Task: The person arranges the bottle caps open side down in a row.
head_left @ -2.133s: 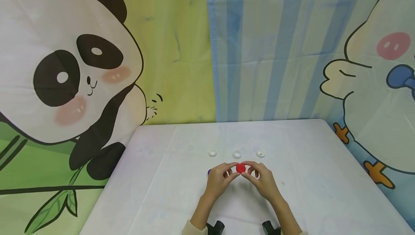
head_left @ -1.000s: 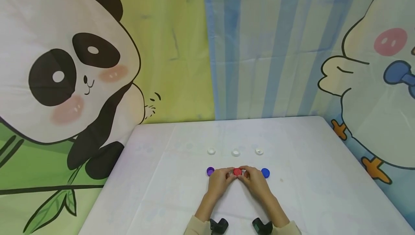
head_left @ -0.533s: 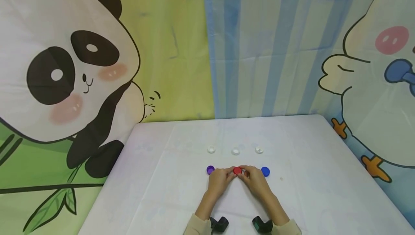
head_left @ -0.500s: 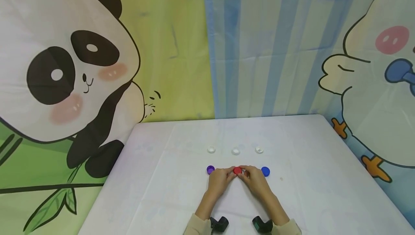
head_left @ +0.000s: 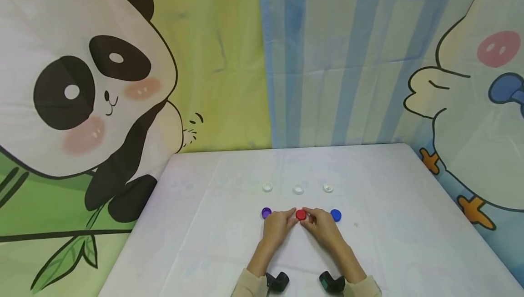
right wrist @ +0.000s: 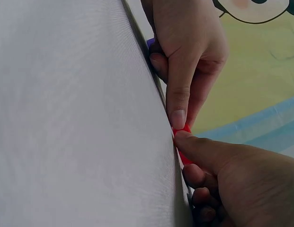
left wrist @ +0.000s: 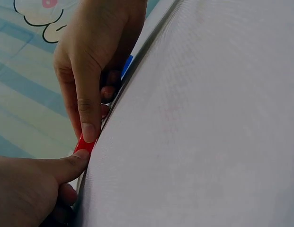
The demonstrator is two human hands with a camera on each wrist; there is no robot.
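Note:
A small red bottle cap is at the middle of the white table, low against the cloth, between my two hands. My left hand pinches its left side with thumb and index finger. From the other side my right hand pinches it the same way. Both thumbs press on the red cap in the left wrist view; most of it is hidden behind them. A purple cap, hollow side up, sits just beyond my left hand. Beside my right knuckles lies a blue cap, its flat top showing.
Farther back, a row of small white round pieces runs left, middle and right. The white table reaches back to printed curtains. A black camera mount juts from the left wrist, another from the right.
Both hands have lowered the red cap toward the table and drawn slightly nearer, uncovering the blue and purple caps. Over the last half second, the hands have barely moved.

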